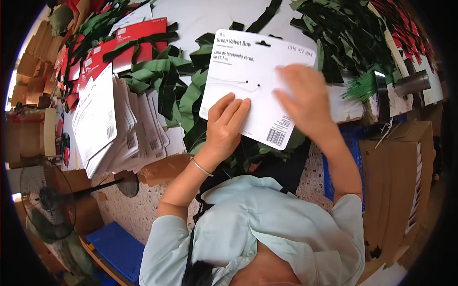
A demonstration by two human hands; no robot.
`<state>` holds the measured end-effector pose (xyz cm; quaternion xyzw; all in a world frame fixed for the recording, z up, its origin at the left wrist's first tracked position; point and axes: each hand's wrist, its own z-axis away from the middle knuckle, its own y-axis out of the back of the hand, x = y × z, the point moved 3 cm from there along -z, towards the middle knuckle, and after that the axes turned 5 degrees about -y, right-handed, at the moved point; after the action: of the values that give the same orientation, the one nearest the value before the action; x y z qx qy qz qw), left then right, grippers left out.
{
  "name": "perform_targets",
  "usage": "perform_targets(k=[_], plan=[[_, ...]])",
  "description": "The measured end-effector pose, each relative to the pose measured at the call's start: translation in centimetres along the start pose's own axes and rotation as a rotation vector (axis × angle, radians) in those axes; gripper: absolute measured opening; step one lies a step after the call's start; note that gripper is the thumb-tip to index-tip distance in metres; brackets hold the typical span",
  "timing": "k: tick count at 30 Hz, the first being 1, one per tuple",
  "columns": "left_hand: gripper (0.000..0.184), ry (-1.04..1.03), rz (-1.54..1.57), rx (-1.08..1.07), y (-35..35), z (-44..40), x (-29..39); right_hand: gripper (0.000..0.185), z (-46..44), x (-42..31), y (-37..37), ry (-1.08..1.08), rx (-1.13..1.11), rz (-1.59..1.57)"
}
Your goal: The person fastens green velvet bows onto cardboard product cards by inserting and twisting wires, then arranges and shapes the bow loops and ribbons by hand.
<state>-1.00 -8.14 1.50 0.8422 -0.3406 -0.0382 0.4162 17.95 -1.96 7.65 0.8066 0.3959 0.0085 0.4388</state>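
A white printed card (267, 62), labelled "Green Velvet Bow", lies tilted in front of me with its barcode at the lower right. Two small holes in its middle have thin white wire or tie ends leading left from them. My left hand (224, 124) grips the card's lower left part, fingertips on the white face; the thumb is hidden. Over the right part of the card hovers my right hand (305, 95), blurred by motion, so whether it touches or pinches anything is unclear. Green velvet ribbon (193, 97) shows around and beneath the card.
A fanned stack of white cards (100, 114) is at the left table edge. Red cards with green bows (133, 47) lie behind it. A heap of green ribbon (324, 33) and green ties (365, 86) are at right. A fan (47, 198) stands lower left, a cardboard box (391, 171) right.
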Motion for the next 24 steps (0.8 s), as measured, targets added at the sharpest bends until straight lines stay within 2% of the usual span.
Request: perform_targets(k=[3,7,16,19,21,24], plan=[[0.05,-0.035,-0.043,-0.041,-0.5,0.3,-0.2,0.031,-0.1,-1.3,-3.0,0.009,-0.186,0.04],[0.048,-0.054,-0.051,0.005,-0.4,0.6,-0.2,0.016,-1.3,-2.6,-6.1,0.188,-0.169,0.021],[0.046,-0.074,-0.068,-0.028,0.6,0.1,0.1,0.017,-2.0,-3.3,-7.4,0.239,-0.192,0.119],[0.049,-0.053,-0.074,-0.016,0.8,0.4,0.4,0.013,-2.0,-2.7,-7.4,0.23,-0.203,0.023],[0.053,-0.027,-0.08,-0.006,0.9,0.5,0.4,0.009,-2.5,-2.3,-6.2,0.078,-0.078,-0.363],[0.063,-0.004,-0.012,-0.146,0.2,1.1,0.1,0.007,-1.7,-1.0,-7.7,-0.015,-0.047,-0.503]])
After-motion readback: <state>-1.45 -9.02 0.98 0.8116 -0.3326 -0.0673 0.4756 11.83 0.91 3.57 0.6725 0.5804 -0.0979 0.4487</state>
